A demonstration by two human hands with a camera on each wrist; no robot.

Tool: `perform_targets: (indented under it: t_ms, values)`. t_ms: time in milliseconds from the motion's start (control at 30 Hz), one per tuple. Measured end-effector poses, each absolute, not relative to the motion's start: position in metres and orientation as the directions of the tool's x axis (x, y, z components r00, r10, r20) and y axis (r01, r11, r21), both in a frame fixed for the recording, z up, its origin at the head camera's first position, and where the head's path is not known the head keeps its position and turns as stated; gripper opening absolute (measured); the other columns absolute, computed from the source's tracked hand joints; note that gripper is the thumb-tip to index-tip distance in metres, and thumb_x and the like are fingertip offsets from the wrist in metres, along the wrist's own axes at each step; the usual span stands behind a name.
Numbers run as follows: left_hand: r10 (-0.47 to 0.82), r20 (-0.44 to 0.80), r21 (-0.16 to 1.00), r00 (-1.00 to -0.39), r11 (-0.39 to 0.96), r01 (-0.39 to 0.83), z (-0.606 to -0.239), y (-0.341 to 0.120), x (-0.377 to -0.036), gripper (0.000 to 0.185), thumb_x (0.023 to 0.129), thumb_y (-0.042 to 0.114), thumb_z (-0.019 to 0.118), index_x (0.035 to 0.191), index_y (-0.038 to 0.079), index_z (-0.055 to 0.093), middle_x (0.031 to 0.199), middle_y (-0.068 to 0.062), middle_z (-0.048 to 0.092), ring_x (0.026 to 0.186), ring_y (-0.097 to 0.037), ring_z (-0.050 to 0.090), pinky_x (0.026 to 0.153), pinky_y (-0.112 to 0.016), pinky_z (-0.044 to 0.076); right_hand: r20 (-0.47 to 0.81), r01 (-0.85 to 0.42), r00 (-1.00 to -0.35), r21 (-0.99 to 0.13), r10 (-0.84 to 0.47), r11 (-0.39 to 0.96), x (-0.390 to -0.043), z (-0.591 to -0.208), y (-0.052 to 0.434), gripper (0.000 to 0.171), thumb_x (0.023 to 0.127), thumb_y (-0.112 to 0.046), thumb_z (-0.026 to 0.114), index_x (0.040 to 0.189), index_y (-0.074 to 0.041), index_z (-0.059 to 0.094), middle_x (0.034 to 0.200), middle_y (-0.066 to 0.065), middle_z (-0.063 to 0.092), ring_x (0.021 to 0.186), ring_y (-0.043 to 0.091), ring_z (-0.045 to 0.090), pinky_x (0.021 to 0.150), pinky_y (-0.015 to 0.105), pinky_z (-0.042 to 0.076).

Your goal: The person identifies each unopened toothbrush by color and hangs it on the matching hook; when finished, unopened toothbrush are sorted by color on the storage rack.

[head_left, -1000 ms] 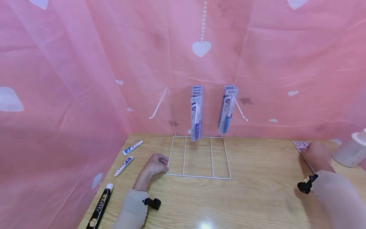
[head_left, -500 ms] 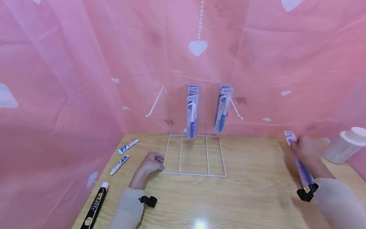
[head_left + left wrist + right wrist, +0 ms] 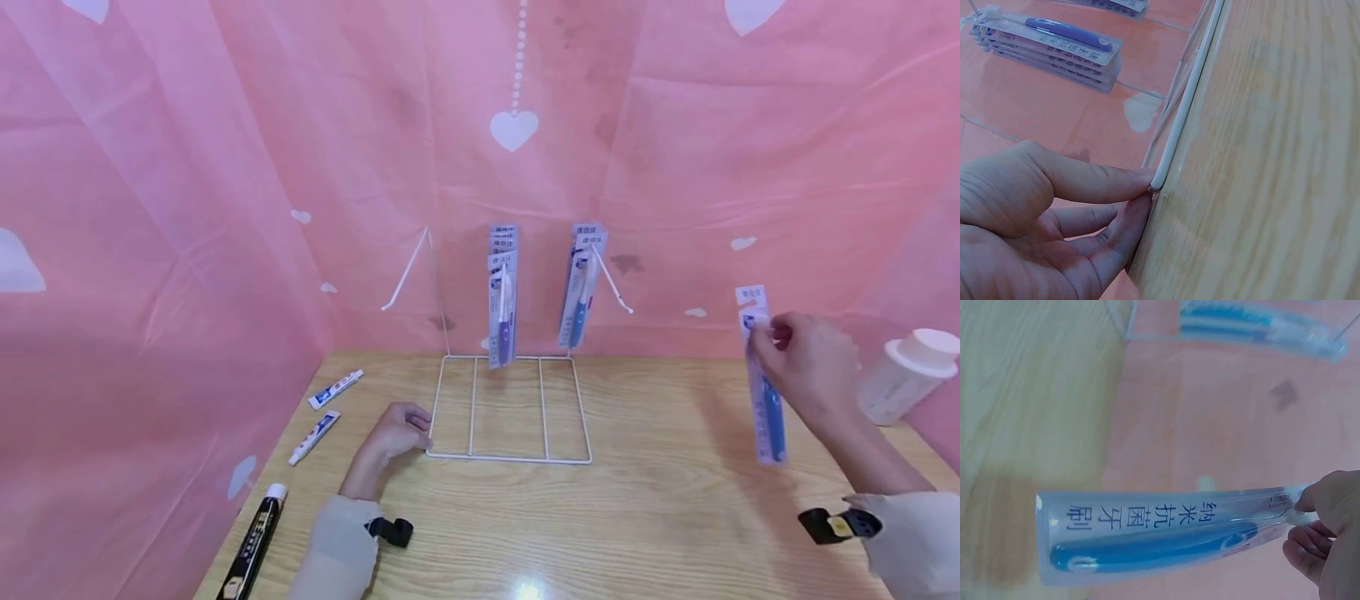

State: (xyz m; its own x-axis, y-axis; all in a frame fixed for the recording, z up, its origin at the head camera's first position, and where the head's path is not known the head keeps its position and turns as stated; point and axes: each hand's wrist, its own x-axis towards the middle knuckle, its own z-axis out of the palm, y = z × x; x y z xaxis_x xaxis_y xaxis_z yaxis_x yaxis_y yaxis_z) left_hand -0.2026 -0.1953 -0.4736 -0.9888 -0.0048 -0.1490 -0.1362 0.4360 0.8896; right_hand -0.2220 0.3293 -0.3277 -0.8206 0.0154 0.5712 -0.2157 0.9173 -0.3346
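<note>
My right hand pinches a packaged blue toothbrush near its top, holding it upright above the right side of the table. The right wrist view shows the blue handle through the clear pack, with thumb and fingers at the brush-head end. With thumb and fingertips, my left hand grips the front left corner of the white wire rack; its wire runs away from them in the left wrist view. Packaged purple toothbrushes hang on the rack's middle prong, blue ones on the right prong.
At left lie two small toothpaste tubes and a long black tube with a white cap. A white lidded container stands at the far right. A pink curtain hangs behind the wooden table.
My right hand has lifted the packaged toothbrush off the table at right, and the pack has swung upright. The left hand keeps its grip on the rack's corner. The head view has shifted slightly.
</note>
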Motion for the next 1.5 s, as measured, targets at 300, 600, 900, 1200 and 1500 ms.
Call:
perform_targets:
  t_ms: [300, 600, 900, 1200, 1500]
  values:
    - [-0.02, -0.157, 0.88, -0.987, 0.451, -0.149, -0.473, -0.197, -0.203, 0.036, 0.068, -0.013, 0.077, 0.102, -0.005, 0.066, 0.092, -0.011, 0.061, 0.085, -0.024, 0.057, 0.074, -0.032, 0.049, 0.776, -0.42, -0.628, -0.278, -0.056, 0.864, -0.181, -0.299, 0.273, 0.025, 0.09, -0.016, 0.066, 0.097, 0.007, 0.069, 0.085, 0.022, 0.066, 0.071, 0.032, 0.059, 0.062, 0.017, 0.033]
    - [-0.027, -0.146, 0.88, -0.989, 0.453, -0.142, -0.47, -0.201, -0.202, 0.036, 0.067, -0.013, 0.076, 0.101, -0.005, 0.066, 0.091, -0.011, 0.06, 0.084, -0.024, 0.058, 0.073, -0.031, 0.05, 0.899, -0.615, -0.431, -0.223, -0.085, 0.757, -0.159, -0.284, 0.23, 0.019, 0.082, -0.011, 0.072, 0.09, 0.006, 0.072, 0.077, 0.017, 0.066, 0.078, -0.013, 0.046, 0.072, 0.004, 0.035]
    - [-0.019, -0.138, 0.894, -0.99, 0.429, -0.133, -0.471, -0.201, -0.201, 0.036, 0.067, -0.015, 0.076, 0.1, -0.007, 0.066, 0.09, -0.012, 0.061, 0.083, -0.023, 0.058, 0.072, -0.031, 0.05, 0.904, -0.683, -0.415, -0.232, -0.106, 0.692, -0.144, -0.278, 0.198, 0.02, 0.081, -0.012, 0.073, 0.092, 0.004, 0.073, 0.079, 0.014, 0.065, 0.075, -0.007, 0.051, 0.072, 0.003, 0.039]
    - [-0.015, -0.157, 0.892, -0.987, 0.427, -0.148, -0.473, -0.197, -0.203, 0.035, 0.068, -0.014, 0.076, 0.1, -0.006, 0.065, 0.09, -0.012, 0.06, 0.082, -0.024, 0.057, 0.071, -0.03, 0.05, 0.891, -0.675, -0.432, -0.216, -0.141, 0.706, -0.142, -0.285, 0.185, 0.015, 0.081, -0.01, 0.072, 0.09, 0.001, 0.072, 0.078, 0.009, 0.063, 0.066, 0.01, 0.054, 0.065, 0.008, 0.039]
    - [-0.001, -0.139, 0.9, -0.99, 0.416, -0.127, -0.474, -0.194, -0.202, 0.036, 0.065, -0.015, 0.075, 0.098, -0.007, 0.065, 0.088, -0.012, 0.059, 0.08, -0.023, 0.056, 0.068, -0.028, 0.049, 0.887, -0.654, -0.44, -0.208, -0.142, 0.727, -0.151, -0.296, 0.181, 0.013, 0.078, -0.01, 0.074, 0.088, -0.001, 0.072, 0.076, 0.009, 0.064, 0.062, 0.017, 0.056, 0.062, 0.016, 0.042]
